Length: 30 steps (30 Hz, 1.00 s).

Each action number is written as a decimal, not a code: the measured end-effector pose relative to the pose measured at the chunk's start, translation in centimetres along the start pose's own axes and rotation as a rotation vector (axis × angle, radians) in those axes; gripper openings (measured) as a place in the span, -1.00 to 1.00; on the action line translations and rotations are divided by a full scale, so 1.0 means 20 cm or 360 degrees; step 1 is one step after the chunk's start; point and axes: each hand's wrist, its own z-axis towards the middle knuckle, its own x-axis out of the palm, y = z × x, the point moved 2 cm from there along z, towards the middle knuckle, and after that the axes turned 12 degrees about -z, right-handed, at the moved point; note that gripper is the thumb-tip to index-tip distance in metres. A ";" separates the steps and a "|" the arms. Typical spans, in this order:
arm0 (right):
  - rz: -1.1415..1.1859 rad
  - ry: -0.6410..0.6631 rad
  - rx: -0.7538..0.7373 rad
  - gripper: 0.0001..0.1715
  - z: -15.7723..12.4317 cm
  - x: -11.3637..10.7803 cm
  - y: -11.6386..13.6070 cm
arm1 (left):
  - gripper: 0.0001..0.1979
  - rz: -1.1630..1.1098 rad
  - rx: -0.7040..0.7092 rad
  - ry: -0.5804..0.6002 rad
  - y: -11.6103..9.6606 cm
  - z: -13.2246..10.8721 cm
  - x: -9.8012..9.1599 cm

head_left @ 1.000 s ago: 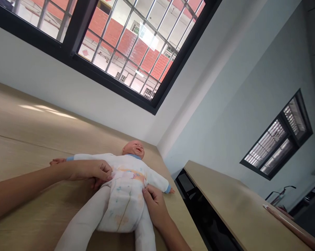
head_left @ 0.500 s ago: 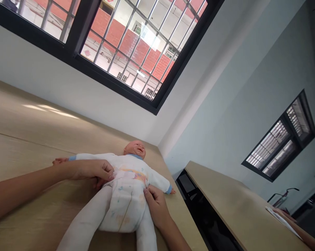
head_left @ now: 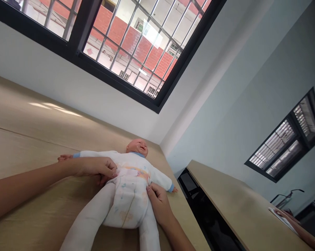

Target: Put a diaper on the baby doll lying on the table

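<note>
A baby doll (head_left: 138, 147) in a white top with blue cuffs lies on its back on the wooden table (head_left: 24, 153), arms spread and legs toward me. A white diaper (head_left: 128, 205) with pale prints and an orange waistband wraps its hips, over white legs. My left hand (head_left: 102, 168) is closed at the diaper's left waist edge, pinching it between thumb and fingers. On the other side, my right hand (head_left: 158, 200) has its fingers curled around the diaper's right edge, the thumb lying on its front. The fingertips of both hands are partly hidden.
A second wooden table (head_left: 225, 195) with a dark open shelf beneath stands to the right, past a gap. At its far end are a white item (head_left: 284, 219) and part of another person's arm (head_left: 298, 230). A barred window (head_left: 136, 45) is in the wall behind the doll.
The view has shifted slightly, so everything sits a little to the right and higher. Both hands keep their places at the diaper's sides, with hardly any movement against the doll.
</note>
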 end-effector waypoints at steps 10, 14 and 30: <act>0.0007 0.0030 0.0003 -0.39 0.00 0.00 -0.03 | -0.61 0.0086 0.0032 0.0017 -0.05 -0.04 0.03; 0.0008 0.0057 0.0033 -0.37 0.00 0.00 -0.05 | -0.61 0.0050 -0.0001 0.0004 -0.04 -0.03 0.03; 0.0034 0.0087 0.0078 -0.37 0.01 0.00 -0.05 | -0.62 0.0000 -0.0028 0.0038 -0.04 -0.03 0.01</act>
